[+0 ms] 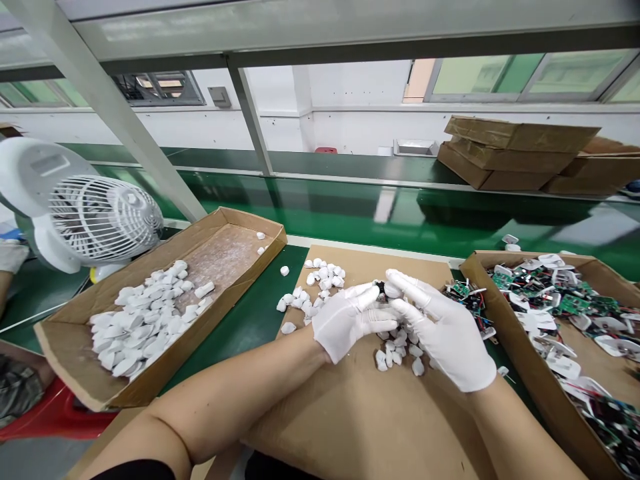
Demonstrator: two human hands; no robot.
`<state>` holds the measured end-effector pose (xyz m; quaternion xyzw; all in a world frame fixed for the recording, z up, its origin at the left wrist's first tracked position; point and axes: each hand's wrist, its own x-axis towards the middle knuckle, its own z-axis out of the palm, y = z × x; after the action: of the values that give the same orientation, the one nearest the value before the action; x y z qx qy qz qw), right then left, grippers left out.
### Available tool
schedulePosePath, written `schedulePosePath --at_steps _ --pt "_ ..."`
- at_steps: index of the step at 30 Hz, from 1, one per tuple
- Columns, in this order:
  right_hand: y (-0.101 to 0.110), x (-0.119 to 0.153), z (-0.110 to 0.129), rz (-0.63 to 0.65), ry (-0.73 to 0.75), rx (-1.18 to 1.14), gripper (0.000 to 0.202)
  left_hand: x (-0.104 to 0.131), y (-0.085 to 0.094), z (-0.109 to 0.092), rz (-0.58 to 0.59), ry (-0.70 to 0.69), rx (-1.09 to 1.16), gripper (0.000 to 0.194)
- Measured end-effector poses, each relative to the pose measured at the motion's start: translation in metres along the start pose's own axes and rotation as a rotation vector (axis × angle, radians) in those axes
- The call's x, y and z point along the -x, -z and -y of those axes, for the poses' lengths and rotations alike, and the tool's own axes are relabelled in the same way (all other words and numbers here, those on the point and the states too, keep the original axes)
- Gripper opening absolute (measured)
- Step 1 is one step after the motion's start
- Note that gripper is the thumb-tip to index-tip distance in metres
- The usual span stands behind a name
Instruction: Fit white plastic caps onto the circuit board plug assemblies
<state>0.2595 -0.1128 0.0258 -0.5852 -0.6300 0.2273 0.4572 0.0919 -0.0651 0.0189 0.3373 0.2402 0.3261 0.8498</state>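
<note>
Both my hands wear white gloves and meet over a brown cardboard sheet [350, 413]. My left hand [350, 319] comes from the left, its fingers closed on a small part with a dark piece [381, 288]. My right hand [445, 330] holds the same part from the right, between thumb and fingers. The part's detail is mostly hidden by the gloves. Small white pieces [395, 353] lie below my hands on the sheet, and another group of white pieces [325, 275] is spread at its upper left.
A cardboard tray [230, 293] of white shells stands at the left, beside a white fan [100, 217]. At the right, another cardboard tray [525, 373] holds circuit boards with wires. Flattened boxes [520, 150] are stacked behind. Another person's gloved hand [13, 255] shows at the far left.
</note>
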Motion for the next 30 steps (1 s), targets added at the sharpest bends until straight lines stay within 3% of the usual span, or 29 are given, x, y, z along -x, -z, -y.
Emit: schedulePosePath --at_steps 4,7,12,20,23,27,30 --pt "-0.003 0.000 0.006 -0.072 -0.203 -0.125 0.033 -0.001 -0.002 -0.004 -0.019 0.038 -0.079 0.036" --pt "-0.007 0.002 0.008 -0.159 -0.223 -0.171 0.030 -0.004 0.001 -0.001 -0.034 0.064 -0.089 0.037" --pt "-0.008 0.005 0.003 -0.141 -0.027 -0.082 0.019 -0.004 0.002 0.008 -0.061 0.069 -0.080 0.037" --pt "-0.006 0.002 -0.009 0.027 0.368 0.274 0.039 -0.003 0.001 0.009 -0.123 0.008 -0.104 0.037" --pt "-0.009 -0.001 -0.010 0.081 0.439 0.355 0.043 -0.003 0.003 0.009 -0.143 -0.035 -0.089 0.029" --pt "-0.009 -0.002 -0.009 0.092 0.393 0.268 0.044 -0.001 0.004 0.005 -0.121 -0.046 -0.086 0.027" --pt "-0.006 -0.001 -0.003 0.111 0.159 0.000 0.039 0.002 0.002 -0.002 -0.074 0.010 -0.102 0.033"
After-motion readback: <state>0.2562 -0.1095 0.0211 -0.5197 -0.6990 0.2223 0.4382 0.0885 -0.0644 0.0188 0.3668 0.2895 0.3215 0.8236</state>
